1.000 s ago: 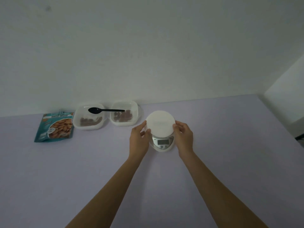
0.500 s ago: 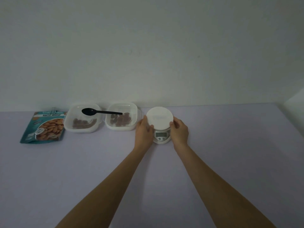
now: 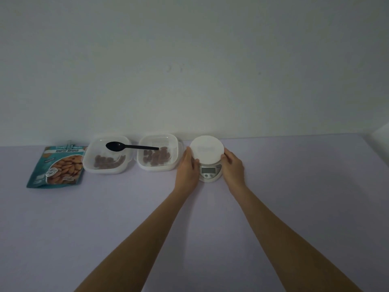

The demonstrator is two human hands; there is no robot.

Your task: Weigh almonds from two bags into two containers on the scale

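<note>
Hidden and unreadable parts
The scale [image 3: 207, 163] display between both hands is too dim to read; both forearms run off the bottom edge.

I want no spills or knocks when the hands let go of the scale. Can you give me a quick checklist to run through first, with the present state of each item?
1. Scale flat on the table: ok.
2. Weighing platform bare: ok.
3. Display readable: cannot tell, too dim.
4. Left hand and right hand at the scale's sides: ok.
5. Right container apart from the scale: ok, but close to the left hand.
6. Black spoon resting steadily across both containers: cannot tell.
</note>
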